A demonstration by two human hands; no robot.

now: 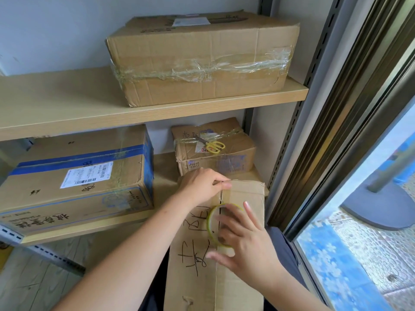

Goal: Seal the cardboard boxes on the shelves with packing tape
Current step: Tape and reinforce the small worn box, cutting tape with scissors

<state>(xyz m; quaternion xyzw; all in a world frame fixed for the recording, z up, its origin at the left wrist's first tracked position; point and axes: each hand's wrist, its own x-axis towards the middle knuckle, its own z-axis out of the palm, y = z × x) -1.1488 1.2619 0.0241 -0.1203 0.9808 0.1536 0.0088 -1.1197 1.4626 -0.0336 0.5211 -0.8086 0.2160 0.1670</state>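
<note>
A long cardboard box (193, 272) with black handwriting lies in front of me, its far end resting on the lower shelf (85, 230). My left hand (202, 187) presses the far end of the top seam, fingertips pinching the tape's end there. A roll of clear, yellowish packing tape (212, 223) stands on the seam, and my right hand (244, 241) grips it from the right. A strip of tape runs along the seam between both hands.
A big taped box (202, 57) sits on the upper shelf (67, 113). On the lower shelf are a blue-striped box (76, 176) and a small box (215, 149) with yellow scissors (213, 145) on top. A sliding door frame (332, 131) stands close on the right.
</note>
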